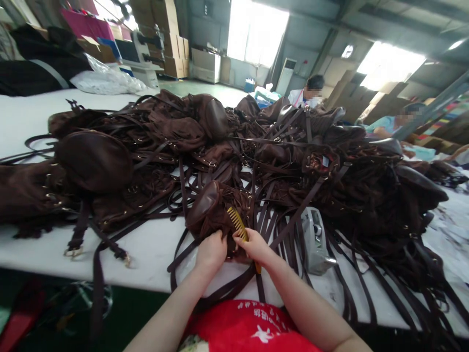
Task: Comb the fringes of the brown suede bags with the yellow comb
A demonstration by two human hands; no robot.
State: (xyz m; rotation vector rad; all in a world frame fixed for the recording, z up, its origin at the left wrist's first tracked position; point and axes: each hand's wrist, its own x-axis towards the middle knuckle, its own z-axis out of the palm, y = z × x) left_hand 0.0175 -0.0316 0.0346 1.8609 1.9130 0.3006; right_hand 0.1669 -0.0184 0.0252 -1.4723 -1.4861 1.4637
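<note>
My left hand [211,250] is closed on the fringed lower edge of a dark brown suede bag [209,209] that lies at the near edge of the white table [146,252]. My right hand [255,246] grips a yellow comb [237,224], whose teeth point left into the bag's fringe. Both hands sit close together, just in front of my red top.
A large heap of brown suede bags [256,146] and long straps covers the table. A grey hand tool [314,239] lies right of my hands. Two other people [311,90] sit at the far right. Cardboard boxes [172,44] stand at the back.
</note>
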